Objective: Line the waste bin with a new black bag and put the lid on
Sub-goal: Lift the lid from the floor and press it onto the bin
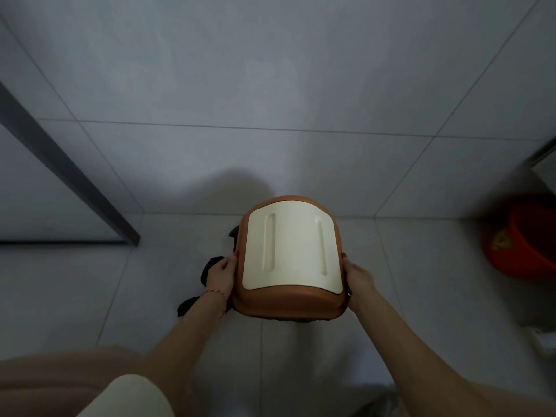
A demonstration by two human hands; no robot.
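The brown waste bin lid (pixel 288 305) with its cream swing flap (pixel 290 251) sits over the bin on the tiled floor, near a wall. Black bag (pixel 210 267) edges stick out on the left side below the lid. My left hand (pixel 222 273) grips the lid's left side, with a thin bracelet on the wrist. On the opposite side, my right hand (pixel 358 276) holds the lid's right edge. The bin body is hidden under the lid.
An orange bucket (pixel 520 239) stands at the right by the wall. A dark metal frame (pixel 69 173) runs diagonally on the left. Grey wall tiles rise behind the bin. My knee in light clothing (pixel 126 398) is at the bottom left.
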